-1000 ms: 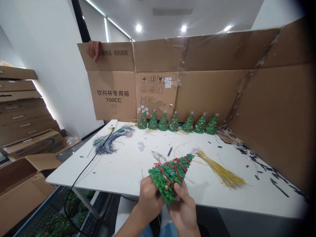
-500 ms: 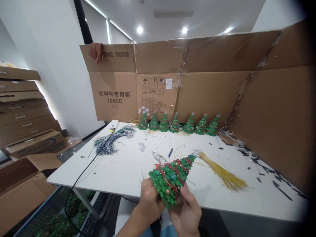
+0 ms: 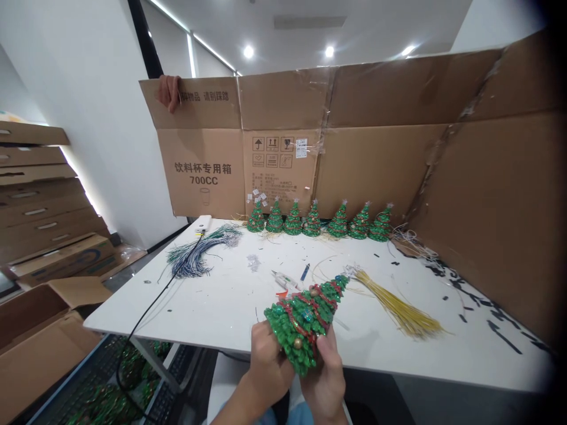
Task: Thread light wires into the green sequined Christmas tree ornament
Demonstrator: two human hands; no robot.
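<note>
Head view: both hands grip 1 small beaded tree.
Left hand (image 3: pixel 267 361) and right hand (image 3: pixel 325 372) stay closed around the tree (image 3: pixel 305 319) above the tabletop (image 3: pixel 221 301) edge; it has turned slightly, right fingers now wrapping the base.

Both hands, left hand (image 3: pixel 264 367) and right hand (image 3: pixel 326 378), grip a tilted beaded tree (image 3: pixel 305 321).

White table (image 3: pixel 212 307) fills mid-frame. Row of small green trees (image 3: pixel 319 221) along its far edge, bundle of dark wires (image 3: pixel 195 251) upper left, yellow wire bundle (image 3: pixel 398 310) right, snips (image 3: pixel 283 278) at center, black scraps (image 3: pixel 491 324) far right.
</note>
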